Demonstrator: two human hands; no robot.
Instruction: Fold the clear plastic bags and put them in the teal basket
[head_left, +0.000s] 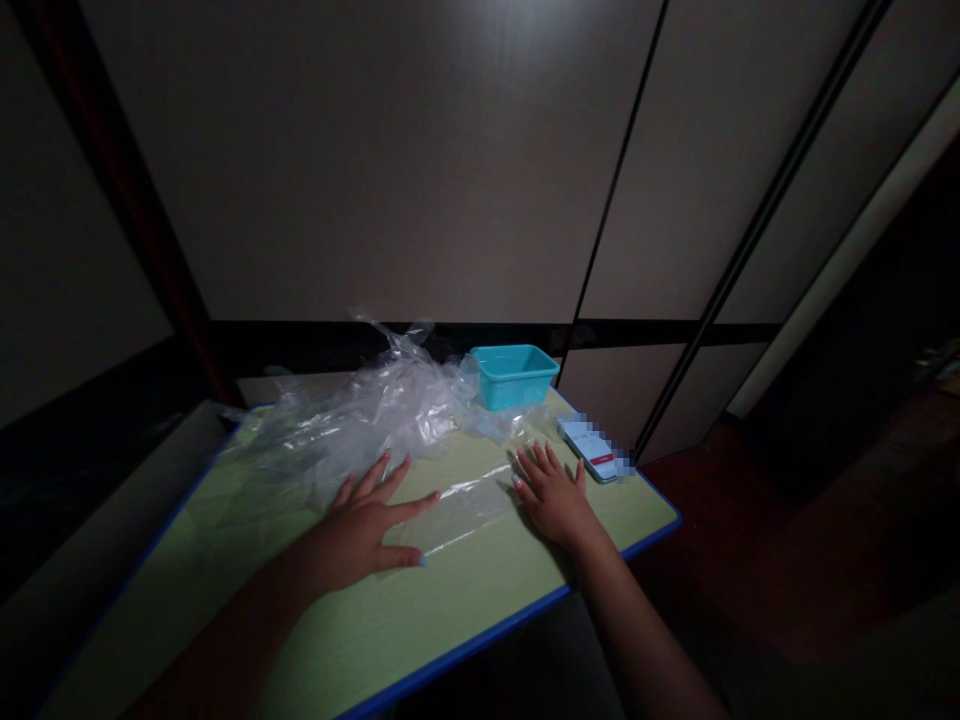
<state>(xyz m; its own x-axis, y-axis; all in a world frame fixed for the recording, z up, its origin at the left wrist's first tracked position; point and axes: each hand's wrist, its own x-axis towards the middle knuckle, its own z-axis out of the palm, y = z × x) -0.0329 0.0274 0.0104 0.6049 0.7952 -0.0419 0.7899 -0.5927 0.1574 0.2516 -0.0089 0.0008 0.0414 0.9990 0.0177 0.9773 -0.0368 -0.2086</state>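
A clear plastic bag [465, 512] lies flat on the green tabletop [450, 620], its edges catching the light. My left hand [360, 535] rests on the left end of this bag with its fingers spread. At the other end, my right hand [551, 495] presses down, palm lowered and fingers apart. Neither hand is closed around anything. Beyond my left hand sits a loose heap of crumpled clear plastic bags [390, 400]. A turquoise plastic basket [517, 388] stands upright at the table's back edge, with some clear plastic touching its left side and front.
A phone [589, 445] with a lit screen lies on the table near the right edge, just past my right hand. The table has a blue rim [480, 640]. Cabinet doors [420, 180] rise directly behind it, and dark reddish floor [750, 560] shows at right.
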